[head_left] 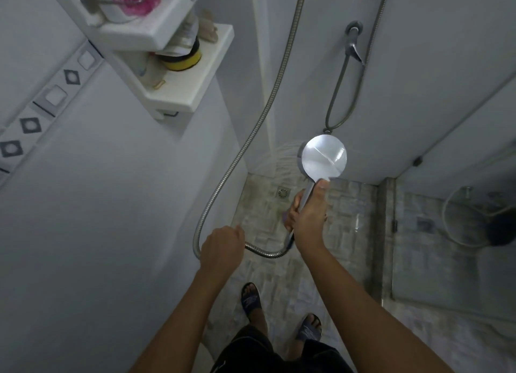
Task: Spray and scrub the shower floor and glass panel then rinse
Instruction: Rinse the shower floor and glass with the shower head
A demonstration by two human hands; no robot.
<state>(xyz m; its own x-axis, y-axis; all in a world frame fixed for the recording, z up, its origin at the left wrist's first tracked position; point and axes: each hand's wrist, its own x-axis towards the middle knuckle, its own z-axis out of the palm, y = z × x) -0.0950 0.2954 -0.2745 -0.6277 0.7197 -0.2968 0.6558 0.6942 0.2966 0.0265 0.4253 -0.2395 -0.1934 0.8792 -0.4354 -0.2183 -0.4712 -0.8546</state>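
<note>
My right hand (307,219) grips the handle of a round silver shower head (324,159), thumb up near the disc. Water sprays from the head toward the far corner, above the floor drain (283,192). My left hand (222,245) is curled around the metal hose (240,155), which loops down the left wall and back to the handle. The stone-patterned shower floor (346,227) lies below. The glass panel (458,233) stands at the right and reflects the room.
A white corner shelf (192,93) with bottles and a yellow-lidded jar hangs at the upper left. A wall valve (354,42) with a second hose sits on the back wall. My feet in dark sandals (251,298) stand on the floor tiles.
</note>
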